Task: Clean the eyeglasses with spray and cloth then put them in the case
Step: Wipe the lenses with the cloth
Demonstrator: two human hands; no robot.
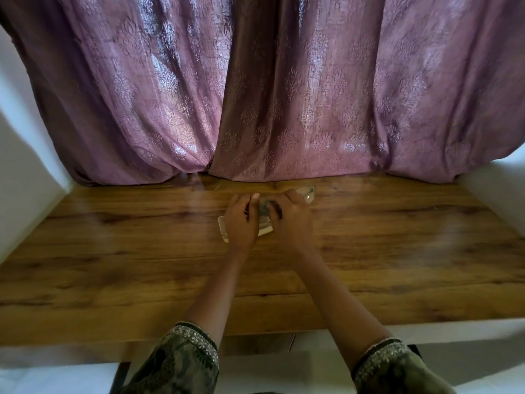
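Both hands meet at the far middle of the wooden table [142, 251]. A clear lens of the eyeglasses [308, 193] sticks out past my right hand [291, 217], whose curled fingers hold them. A small grey cloth [265, 209] is bunched between the hands, and my left hand [240, 223] pinches it against the glasses. A pale open case [223, 227] lies on the table, mostly covered by my left hand. Motion blur hides the rest of the glasses. No spray bottle is in view.
A purple patterned curtain [270, 95] hangs along the table's far edge, right behind the hands. White walls [25, 166] close in the left and right sides. The table's near edge is by my sleeves.
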